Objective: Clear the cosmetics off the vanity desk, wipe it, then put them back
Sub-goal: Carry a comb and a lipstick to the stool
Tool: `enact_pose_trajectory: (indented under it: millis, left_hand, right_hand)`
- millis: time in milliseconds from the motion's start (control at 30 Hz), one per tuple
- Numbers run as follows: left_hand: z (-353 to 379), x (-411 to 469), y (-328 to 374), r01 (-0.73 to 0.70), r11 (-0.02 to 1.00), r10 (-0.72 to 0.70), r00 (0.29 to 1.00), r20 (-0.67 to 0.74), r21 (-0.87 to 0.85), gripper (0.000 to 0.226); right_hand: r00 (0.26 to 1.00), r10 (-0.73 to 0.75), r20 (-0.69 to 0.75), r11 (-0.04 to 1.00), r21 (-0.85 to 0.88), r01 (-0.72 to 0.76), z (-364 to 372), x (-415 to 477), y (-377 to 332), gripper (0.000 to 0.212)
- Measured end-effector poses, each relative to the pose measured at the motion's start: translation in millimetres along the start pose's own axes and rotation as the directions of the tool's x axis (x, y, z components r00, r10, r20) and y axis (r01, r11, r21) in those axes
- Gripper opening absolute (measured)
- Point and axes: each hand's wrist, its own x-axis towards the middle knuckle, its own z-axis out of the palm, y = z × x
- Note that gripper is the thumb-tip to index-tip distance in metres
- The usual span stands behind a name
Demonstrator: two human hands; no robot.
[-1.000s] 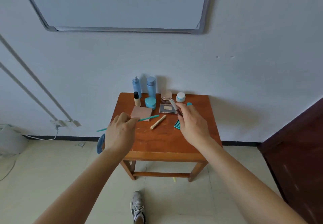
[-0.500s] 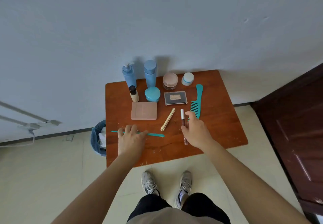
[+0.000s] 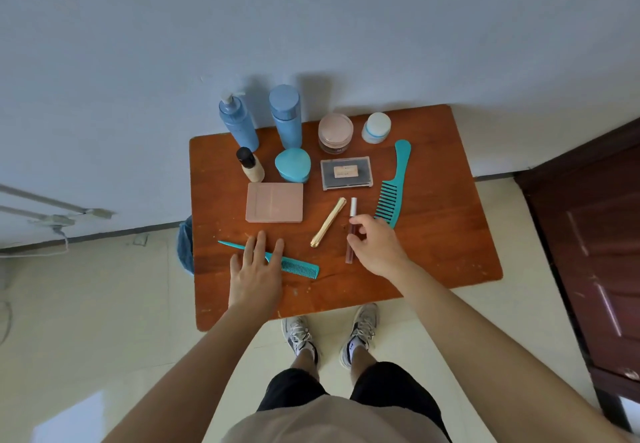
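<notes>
**Cosmetics laid out on the vanity desk, one hand on a comb, one on a lip gloss**

Seen from above, with 12 o'clock at the wall.

Just toward 5 o'clock from the middle of the wooden vanity desk (image 3: 433,235): a slim lip gloss tube (image 3: 349,256), white cap pointing to 12, lying on the wood. Pinched at mid-length between the thumb and curled fingers of the right hand (image 3: 377,248).

At 7 o'clock: the left hand (image 3: 256,269), released, fingers straight and slightly spread, resting flat across a teal tail comb (image 3: 299,265). Pointed handle toward 9, teeth toward 3.

Just beside the lip gloss at its 10 o'clock: a gold tube (image 3: 328,223), slanted, not touching it.

At 3 o'clock: a teal wide-tooth comb (image 3: 393,186), handle toward 12, lowest teeth partly hidden behind the right hand.

Near the middle: a pink flat palette (image 3: 274,202) toward 9, a grey compact (image 3: 346,172) toward 12.

Next row back, 10 to 11 o'clock: a small foundation bottle (image 3: 251,167) with a black cap, then a teal rounded jar (image 3: 292,165).

Along the wall edge, from 10 round to 1 o'clock: a blue pump bottle (image 3: 239,124), a blue capped bottle (image 3: 285,115), a pink-lidded jar (image 3: 335,133), a white and blue jar (image 3: 376,127).

Beyond the desk at 9 o'clock, on the floor: a blue bin (image 3: 185,245), mostly hidden. At 3 o'clock, well apart: a dark wooden door (image 3: 588,252). At 6 o'clock, under the near edge: two trainers (image 3: 360,335) on pale tiles.
</notes>
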Motion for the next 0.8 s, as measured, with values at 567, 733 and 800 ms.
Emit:
enact_pose_trajectory:
  millis: [567, 733, 800]
  left_hand:
    - [-291.2, -21.6, 54.2, -0.07, 0.996, 0.089, 0.707, -0.702, 0.057, 0.065]
    - [-368.6, -49.7, 94.9, -0.342, 0.932, 0.26, 0.391, -0.883, 0.122, 0.062]
    - [-381.0, -54.0, 118.0, -0.437, 0.88, 0.324, 0.267, -0.908, 0.186, 0.061]
  right_hand:
    - [0.647, -0.409, -0.644, 0.885, -0.453, 0.109, -219.7, -54.5, -46.5, 0.064]
    - [0.391, -0.377, -0.84, 0.909, -0.416, -0.018, -282.8, -144.8, -52.2, 0.069]
    - [0.328, -0.348, -0.878, 0.91, -0.401, -0.107, -290.2, -183.2, -40.2, 0.068]
